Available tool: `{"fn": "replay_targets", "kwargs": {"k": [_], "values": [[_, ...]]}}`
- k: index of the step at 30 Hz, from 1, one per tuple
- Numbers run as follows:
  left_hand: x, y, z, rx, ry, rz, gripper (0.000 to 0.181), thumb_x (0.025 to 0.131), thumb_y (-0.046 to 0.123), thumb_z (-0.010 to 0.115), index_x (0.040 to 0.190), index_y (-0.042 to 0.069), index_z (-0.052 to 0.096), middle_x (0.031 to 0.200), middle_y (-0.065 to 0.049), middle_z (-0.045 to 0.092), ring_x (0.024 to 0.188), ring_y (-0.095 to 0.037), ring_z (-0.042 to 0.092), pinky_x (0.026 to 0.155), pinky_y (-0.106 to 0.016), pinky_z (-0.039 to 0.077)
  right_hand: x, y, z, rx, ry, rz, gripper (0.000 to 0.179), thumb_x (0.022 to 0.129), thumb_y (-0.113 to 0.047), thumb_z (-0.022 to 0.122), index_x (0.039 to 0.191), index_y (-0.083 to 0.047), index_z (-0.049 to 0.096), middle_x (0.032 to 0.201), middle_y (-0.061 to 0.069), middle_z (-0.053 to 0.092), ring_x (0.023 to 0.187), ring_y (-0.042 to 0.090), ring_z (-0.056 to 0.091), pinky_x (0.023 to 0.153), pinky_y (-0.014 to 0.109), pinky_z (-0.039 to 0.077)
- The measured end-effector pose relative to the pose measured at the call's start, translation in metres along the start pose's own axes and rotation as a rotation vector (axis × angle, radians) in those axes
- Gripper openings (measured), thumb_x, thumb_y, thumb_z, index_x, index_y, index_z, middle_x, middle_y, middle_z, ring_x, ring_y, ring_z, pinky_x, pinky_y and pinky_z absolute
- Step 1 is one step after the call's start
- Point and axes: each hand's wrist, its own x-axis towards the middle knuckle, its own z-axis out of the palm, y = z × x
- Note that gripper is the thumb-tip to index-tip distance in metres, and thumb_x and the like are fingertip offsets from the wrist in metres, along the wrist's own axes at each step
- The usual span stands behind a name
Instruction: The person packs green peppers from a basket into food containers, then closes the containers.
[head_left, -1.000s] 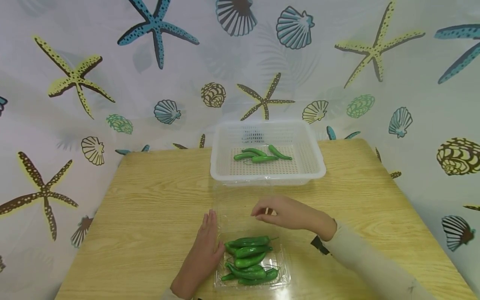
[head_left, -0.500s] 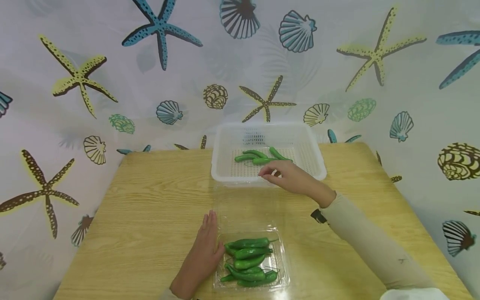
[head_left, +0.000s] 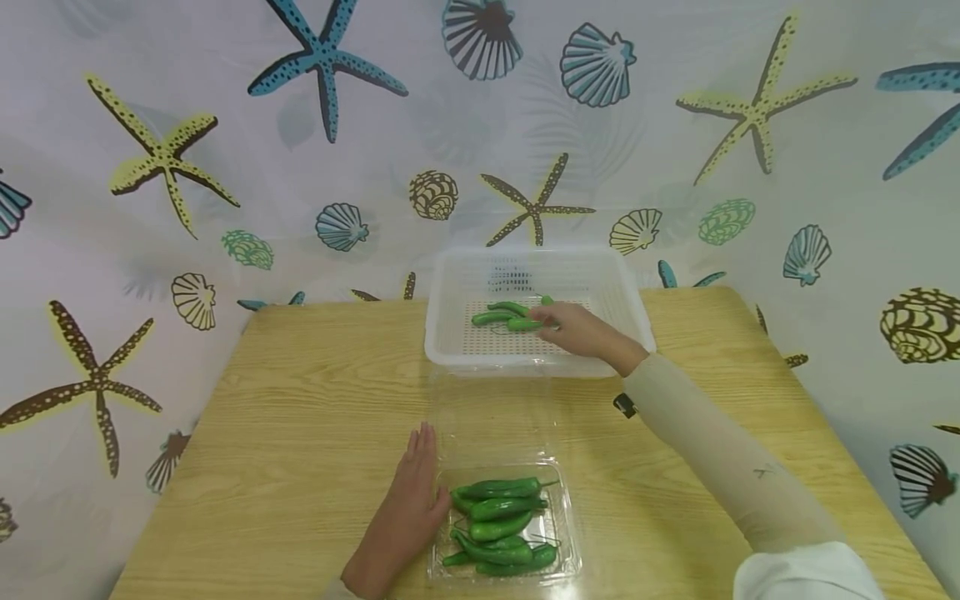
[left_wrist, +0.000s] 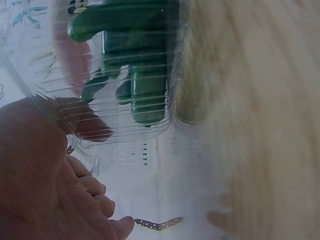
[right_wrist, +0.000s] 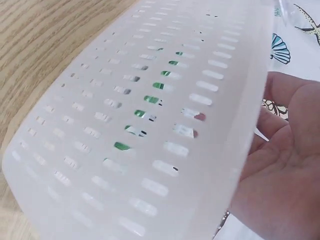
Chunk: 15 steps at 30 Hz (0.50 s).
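Observation:
My left hand (head_left: 401, 508) lies along the left side of a clear plastic clamshell box (head_left: 567, 533), fingers straight, thumb at its wall. Several green chili peppers (head_left: 501, 508) lie inside; the left wrist view shows the peppers (left_wrist: 147, 92) through the ribbed wall. My right hand (head_left: 577, 329) reaches over the front rim of a white plastic basket (head_left: 450, 357), fingers loosely bent above the few green peppers (head_left: 491, 317) there. Whether the fingertips touch one is hidden. In the right wrist view the basket wall (right_wrist: 165, 192) covers the fingertips of the right hand (right_wrist: 280, 165).
The box's clear lid (head_left: 491, 412) lies folded back between box and basket, its far edge at the basket front. A wooden table (head_left: 315, 392) bears everything. Behind it hangs a curtain (head_left: 375, 150) printed with starfish and shells.
My right hand has moved forward from above the clear lid, over the basket's front rim and down to the peppers inside. The left hand has stayed by the box.

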Motion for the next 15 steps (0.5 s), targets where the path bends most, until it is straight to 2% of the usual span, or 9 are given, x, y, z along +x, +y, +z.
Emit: {"fn": "replay_targets", "kwargs": {"k": [11,15], "values": [[0.0,-0.001,0.0,0.021,0.016,-0.003,0.079,0.088,0.016,0.054,0.147,-0.001,0.005,0.153,-0.017,0.008,0.14,-0.033,0.008,0.109,-0.049,0.018,0.02,0.012,0.005,0.037,-0.068,0.09,0.044,0.095,-0.016,0.051,0.135,0.001,0.044,0.137,0.018,0.044,0.121,0.038,0.044,0.098,0.047,0.039],[-0.001,-0.001,0.002,0.02,0.017,-0.006,0.079,0.088,0.017,0.054,0.147,-0.001,0.005,0.154,-0.016,0.008,0.14,-0.033,0.008,0.109,-0.049,0.018,0.026,0.017,0.01,0.005,-0.113,0.127,0.046,0.095,-0.018,0.049,0.137,-0.001,0.042,0.142,0.016,0.039,0.135,0.038,0.024,0.106,0.05,0.026]]}}
